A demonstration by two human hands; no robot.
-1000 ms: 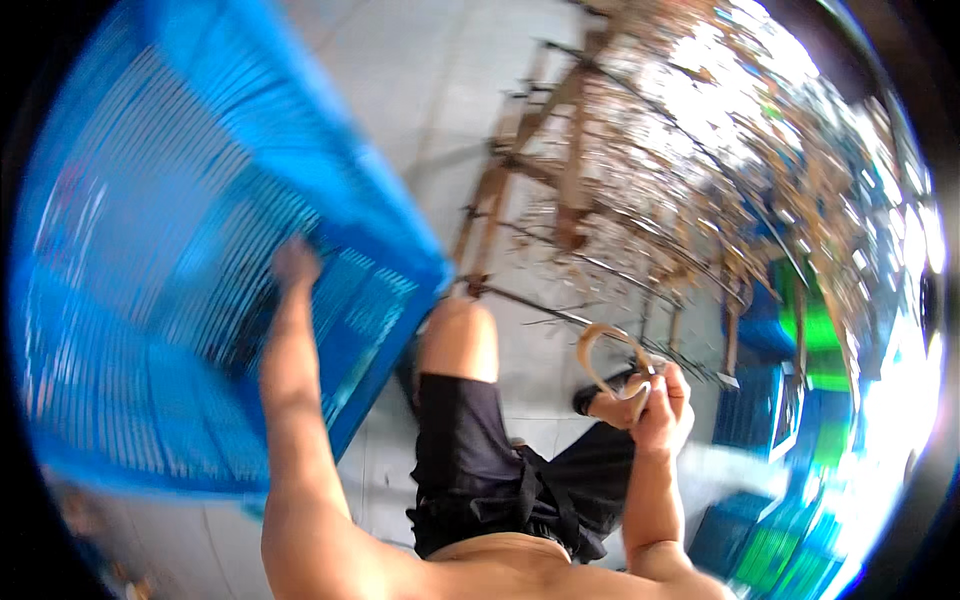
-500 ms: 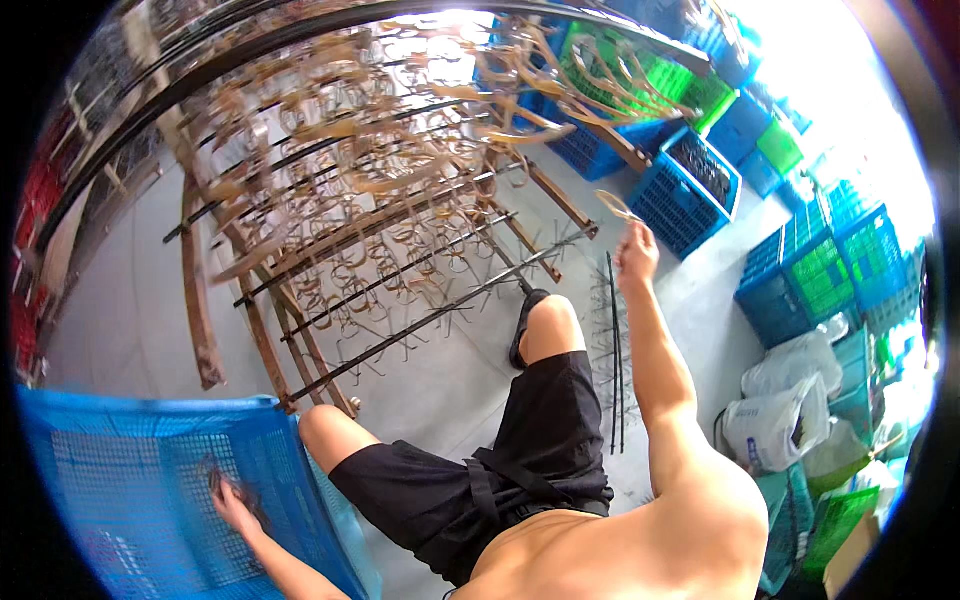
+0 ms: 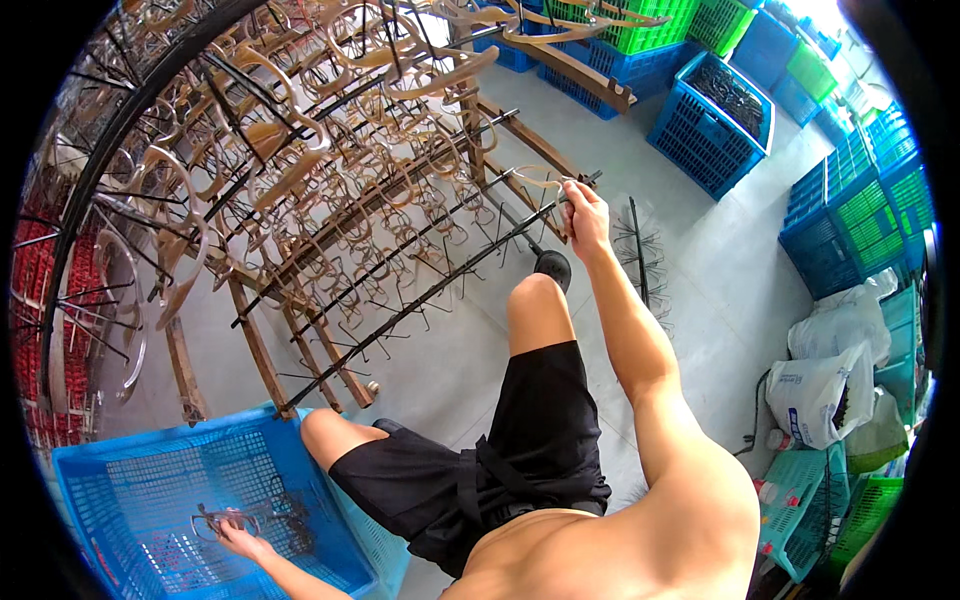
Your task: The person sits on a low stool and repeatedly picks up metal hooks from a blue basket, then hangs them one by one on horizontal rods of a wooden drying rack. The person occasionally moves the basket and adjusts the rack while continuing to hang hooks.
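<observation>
My left hand (image 3: 241,537) is closed on a dark eyeglass frame (image 3: 208,524) inside a blue plastic crate (image 3: 100,470) at the lower left. Several more dark frames (image 3: 292,528) lie in that crate beside the hand. My right hand (image 3: 585,215) pinches a thin amber loop (image 3: 530,178) that looks like an eyeglass frame. It is at the right end of the rack's lowest hooked bar (image 3: 430,293). Brown and amber frames (image 3: 370,215) hang close together on the other bars of the rack. The nearest bar's hooks show mostly bare.
The rack has rusty brown legs (image 3: 262,345). A separate hooked black bar (image 3: 639,250) lies on the grey floor to the right. Beyond it stands a blue crate (image 3: 705,140) of dark pieces. Stacked blue and green crates (image 3: 850,215) and white sacks (image 3: 820,395) line the right side.
My right hand has moved left and slightly up with the amber loop, to the end of the nearest bar. My left hand remains in the blue crate, lower in view, with the frame now clear.
</observation>
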